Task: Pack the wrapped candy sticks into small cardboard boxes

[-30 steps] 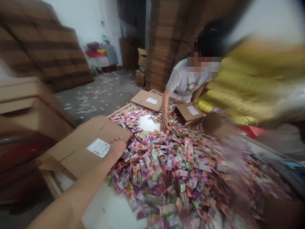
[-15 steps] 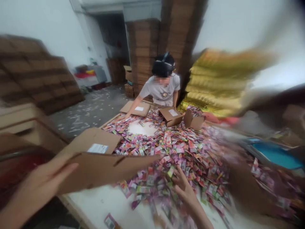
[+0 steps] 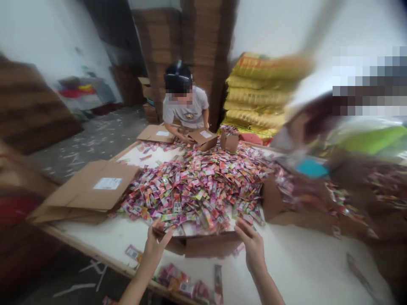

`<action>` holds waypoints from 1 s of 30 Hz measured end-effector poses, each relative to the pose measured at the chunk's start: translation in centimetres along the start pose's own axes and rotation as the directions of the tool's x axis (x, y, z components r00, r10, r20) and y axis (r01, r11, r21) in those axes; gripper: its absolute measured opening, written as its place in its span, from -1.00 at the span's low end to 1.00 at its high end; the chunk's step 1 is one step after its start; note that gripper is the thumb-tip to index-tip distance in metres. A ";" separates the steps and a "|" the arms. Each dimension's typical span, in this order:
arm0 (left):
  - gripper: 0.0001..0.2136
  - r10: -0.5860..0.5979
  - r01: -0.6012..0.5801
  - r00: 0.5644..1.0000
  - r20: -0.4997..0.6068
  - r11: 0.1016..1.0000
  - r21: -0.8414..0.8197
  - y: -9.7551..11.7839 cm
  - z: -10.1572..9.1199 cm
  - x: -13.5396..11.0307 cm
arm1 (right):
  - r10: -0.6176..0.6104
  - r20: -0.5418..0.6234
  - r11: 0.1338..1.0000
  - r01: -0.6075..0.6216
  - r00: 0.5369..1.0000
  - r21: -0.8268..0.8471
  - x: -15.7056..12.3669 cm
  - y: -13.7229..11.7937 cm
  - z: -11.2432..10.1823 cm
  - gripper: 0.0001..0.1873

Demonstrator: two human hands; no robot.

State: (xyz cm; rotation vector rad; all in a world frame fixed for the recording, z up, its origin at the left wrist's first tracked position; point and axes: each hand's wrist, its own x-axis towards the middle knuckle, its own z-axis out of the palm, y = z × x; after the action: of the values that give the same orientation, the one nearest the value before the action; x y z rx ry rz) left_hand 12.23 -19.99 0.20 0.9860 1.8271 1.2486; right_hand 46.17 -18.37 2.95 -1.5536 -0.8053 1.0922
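Observation:
My left hand (image 3: 155, 241) has its thumb and fingers at the left end of a brown cardboard box (image 3: 213, 245). At the box's right end, my right hand (image 3: 251, 243) grips in the same way. The box lies low across the near edge of a big heap of small colourful packets (image 3: 190, 195); packets hide most of its inside. A few loose packets (image 3: 187, 284) lie at the table's front edge, between my forearms.
Flattened cardboard boxes (image 3: 85, 190) with a white label are stacked at left on the white table (image 3: 302, 258). Another open box (image 3: 295, 207) stands at right, near a blurred person. A co-worker (image 3: 186, 106) bends over the far side, yellow sacks (image 3: 254, 97) piled behind.
The cardboard in my left hand has come down from the left to the heap's near edge. My right hand has moved from the packets onto its right end. The view has turned right.

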 end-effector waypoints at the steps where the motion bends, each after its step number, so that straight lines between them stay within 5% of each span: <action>1: -0.18 0.035 -0.035 0.998 0.043 0.999 0.001 0.3 0.0 -0.8 | 0.009 -0.001 1.000 -0.009 1.000 -0.022 0.1 -0.1 -0.5 -0.41; 4: -0.21 0.113 -0.125 0.969 0.218 0.991 0.045 0.7 -0.2 -2.7 | -0.043 0.136 0.984 0.066 0.990 -0.166 0.4 -0.8 -1.4 -0.52; 6: -0.26 0.101 -0.119 0.972 0.214 0.990 0.072 0.6 -0.7 -3.5 | -0.097 0.308 0.925 0.200 0.946 -0.322 0.3 -1.3 -1.9 -0.57; 9: -0.25 0.035 -0.041 0.997 0.064 0.996 0.084 0.4 -1.4 -4.5 | -0.226 0.412 0.683 0.445 0.883 -0.579 -0.3 -1.7 -2.5 -0.44; 12: -0.18 0.000 -0.007 0.989 0.148 0.999 0.044 1.0 -1.3 -6.2 | -0.405 0.352 0.484 0.524 0.844 -0.701 -1.0 -1.5 -2.6 -0.34; 15: -0.19 0.058 -0.068 0.950 0.306 0.997 0.022 1.7 -0.2 -8.3 | -0.395 0.179 0.548 0.387 0.901 -0.742 -1.1 -1.5 -3.1 -0.34; 18: -0.14 0.055 -0.057 0.943 0.329 0.998 -0.004 0.7 1.1 -9.3 | -0.056 0.250 0.756 0.205 0.967 -0.622 0.1 -2.0 -4.2 -0.51; 20: -0.12 0.036 -0.041 0.951 0.306 0.999 0.011 -0.9 2.2 -9.2 | 0.208 0.417 0.859 0.038 0.885 -0.510 1.3 -2.0 -4.9 -0.58; 22: -0.20 0.069 -0.092 0.956 0.286 0.993 0.067 -2.7 3.5 -8.8 | 0.322 0.479 0.849 -0.025 0.817 -0.528 2.3 -1.1 -5.1 -0.27; 25: -0.43 0.164 -0.190 0.954 0.249 0.978 0.082 -4.5 5.2 -8.3 | 0.294 0.441 0.740 0.091 0.848 -0.666 2.9 0.8 -4.1 -0.01; 28: -0.56 0.211 -0.222 0.953 0.216 0.975 0.027 -5.2 5.9 -8.2 | 0.079 0.440 0.712 0.258 0.895 -0.653 2.5 1.0 -3.2 0.14; 30: -0.63 0.240 -0.245 0.950 0.198 0.970 0.000 -5.3 5.8 -8.5 | -0.168 0.540 0.692 0.489 0.825 -0.531 1.6 -0.4 -3.4 0.18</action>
State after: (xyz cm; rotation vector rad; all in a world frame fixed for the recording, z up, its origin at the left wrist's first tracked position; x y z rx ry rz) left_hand 20.14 -26.31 -5.40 1.3311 1.6075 1.2248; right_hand 49.96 -18.08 3.19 -1.6043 -1.8981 0.9395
